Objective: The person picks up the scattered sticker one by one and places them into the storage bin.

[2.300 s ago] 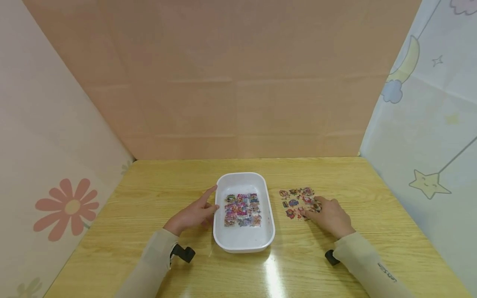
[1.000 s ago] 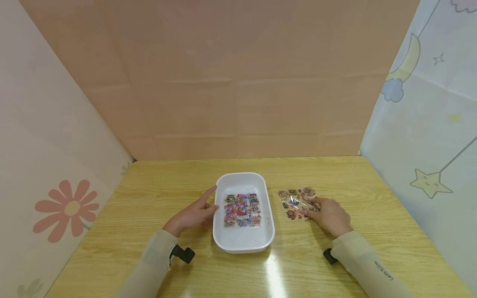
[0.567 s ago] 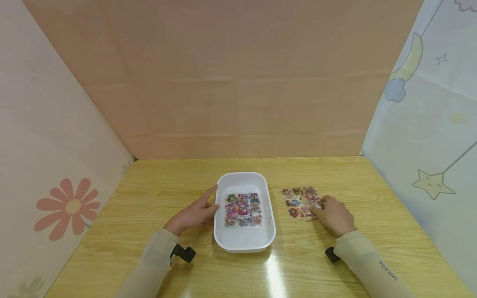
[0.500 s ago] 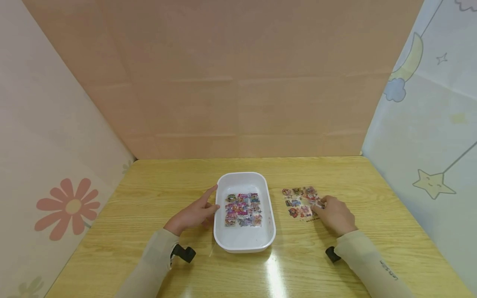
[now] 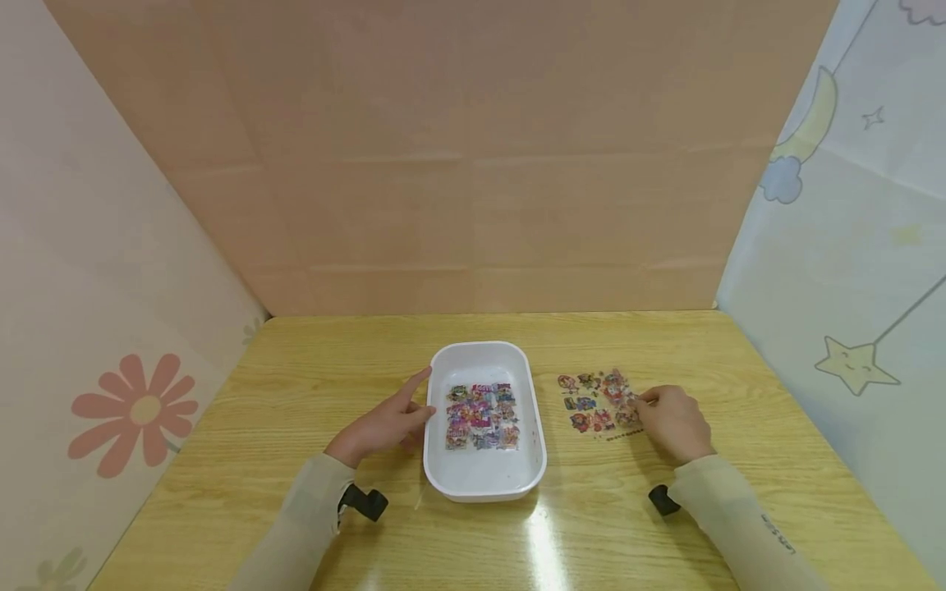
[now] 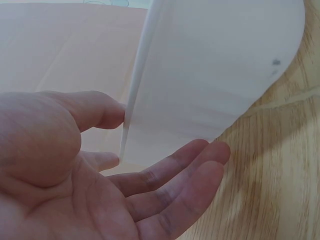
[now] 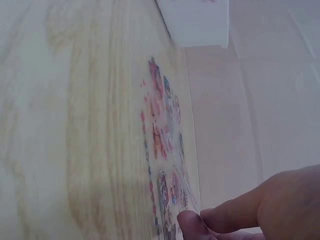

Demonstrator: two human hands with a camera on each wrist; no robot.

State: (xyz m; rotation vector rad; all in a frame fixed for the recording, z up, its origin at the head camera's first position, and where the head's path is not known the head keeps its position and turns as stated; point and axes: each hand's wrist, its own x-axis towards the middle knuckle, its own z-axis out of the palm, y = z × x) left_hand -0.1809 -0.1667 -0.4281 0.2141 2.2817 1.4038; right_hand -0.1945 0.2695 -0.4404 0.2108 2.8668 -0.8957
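Note:
A white plastic tray [image 5: 484, 484] stands on the table, with a clear sticker sheet [image 5: 482, 414] of colourful cartoon pictures lying inside. At its left side, my left hand [image 5: 380, 427] touches the rim with thumb and index finger. The left wrist view shows the other fingers [image 6: 185, 195] extended near the tray's outer wall [image 6: 200, 75]. Right of the tray lie clear sticker sheets [image 5: 599, 402], apparently more than one, overlapping. My right hand [image 5: 672, 423] pinches the right edge of a sheet between thumb and finger. In the right wrist view, clear film rises slightly toward those fingertips [image 7: 192, 222].
The wooden table [image 5: 332, 353] reaches back to a peach-coloured wall covering [image 5: 473, 205]. Pale patterned panels stand at left [image 5: 74, 246] and right [image 5: 872, 271]. Each wrist carries a black camera mount, such as the one at left [image 5: 365, 502].
My right hand has shifted slightly right, and more of the sheets' right side now shows. The top sheet has moved slightly over the other. The left hand and tray stay put.

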